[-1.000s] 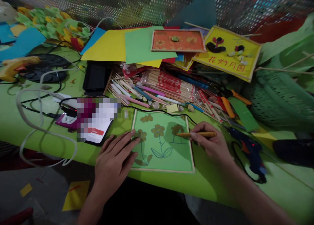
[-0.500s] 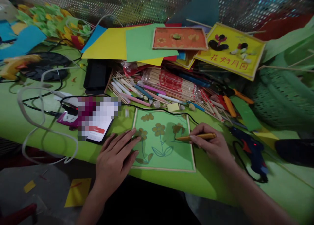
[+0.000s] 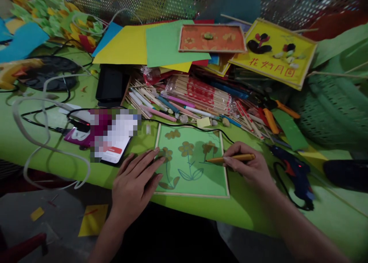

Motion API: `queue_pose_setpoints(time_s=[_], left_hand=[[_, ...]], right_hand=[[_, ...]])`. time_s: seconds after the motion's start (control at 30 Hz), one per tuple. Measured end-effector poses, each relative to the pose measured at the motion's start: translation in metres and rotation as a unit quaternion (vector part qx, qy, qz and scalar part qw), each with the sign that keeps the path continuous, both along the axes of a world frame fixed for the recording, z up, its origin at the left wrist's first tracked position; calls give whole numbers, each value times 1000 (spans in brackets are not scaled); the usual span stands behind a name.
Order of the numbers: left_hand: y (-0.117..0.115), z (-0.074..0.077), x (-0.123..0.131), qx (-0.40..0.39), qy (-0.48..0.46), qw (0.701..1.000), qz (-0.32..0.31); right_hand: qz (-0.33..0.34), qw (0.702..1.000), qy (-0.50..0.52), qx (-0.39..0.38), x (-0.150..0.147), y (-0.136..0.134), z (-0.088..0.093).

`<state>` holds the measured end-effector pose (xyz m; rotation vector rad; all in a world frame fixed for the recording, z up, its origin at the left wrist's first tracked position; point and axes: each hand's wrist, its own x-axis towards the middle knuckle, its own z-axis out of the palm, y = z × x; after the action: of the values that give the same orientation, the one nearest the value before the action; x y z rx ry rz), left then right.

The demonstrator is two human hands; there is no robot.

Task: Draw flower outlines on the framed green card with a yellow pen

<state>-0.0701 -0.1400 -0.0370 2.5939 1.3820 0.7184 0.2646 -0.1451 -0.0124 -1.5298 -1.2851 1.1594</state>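
Observation:
A green sheet of paper [image 3: 212, 184] with a thin wooden stick frame lies on the table in front of me. Flowers with brownish petals and blue outlined stems and leaves are drawn on it. My left hand [image 3: 138, 178] rests flat on its left edge, fingers stretched out. Held in my right hand [image 3: 248, 163] is a yellow-brown marker pen [image 3: 238, 158], pointing left. Its tip is at the stem of the right-hand flower, touching or very near the paper. My right hand's shadow falls over that flower.
Left of the sheet are a lit phone [image 3: 117, 140], a purple power strip [image 3: 77, 136] and looping white cable. Pens and wooden sticks [image 3: 198, 90] pile up behind. A blue glue gun [image 3: 294, 175], orange-handled pliers [image 3: 271, 121] and a green basket [image 3: 333, 110] are at right.
The view has shifted slightly. Both hands stay in nearly the same places on the sheet, and the marker tip has barely moved at the right-hand flower's stem.

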Motion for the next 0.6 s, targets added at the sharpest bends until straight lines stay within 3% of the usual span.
queue_pose_setpoints(time_s=[0.37, 0.6], left_hand=[[1, 1, 0, -4, -4, 1000, -1], [1, -1, 0, 2, -4, 1000, -4]], right_hand=[[-1, 1000, -10, 0, 2, 0, -2], [-49, 998, -18, 33, -1, 6, 0]])
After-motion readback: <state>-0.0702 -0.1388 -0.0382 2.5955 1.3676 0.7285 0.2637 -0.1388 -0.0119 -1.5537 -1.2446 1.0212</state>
